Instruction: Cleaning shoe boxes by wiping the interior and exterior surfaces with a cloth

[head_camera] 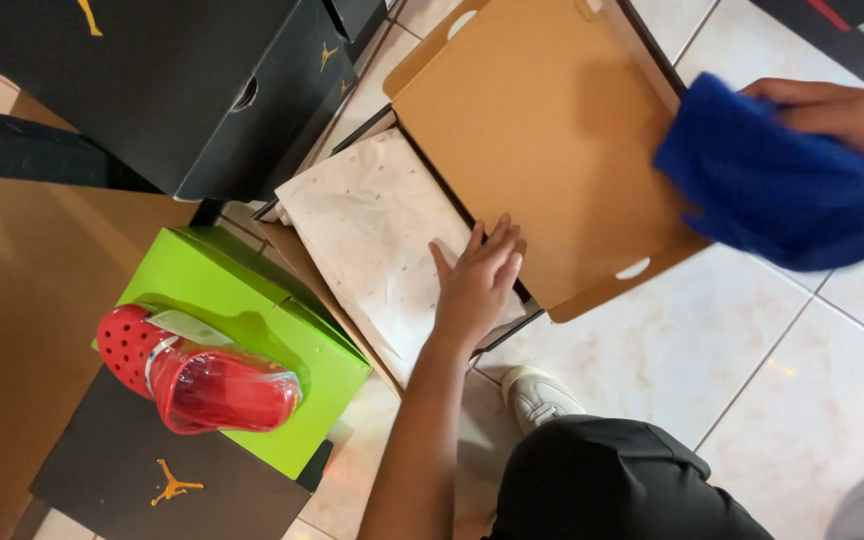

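Observation:
My left hand [477,280] lies flat, fingers spread, on the white tissue paper [372,235] inside an open shoe box, at the hinge edge of its tan inner lid [542,130]. My right hand [847,115] grips a bunched blue cloth [772,185] over the lid's right edge. The lid lies folded open on the floor. Whatever lies under the tissue paper is hidden.
A bright green box [252,320] stands at the left with a red perforated clog [192,375] in clear wrap on top. Black shoe boxes [172,80] sit at the top left, and a flat black box lid [142,470] lies below. White tiled floor [712,350], my knee and a white shoe [537,395] are near.

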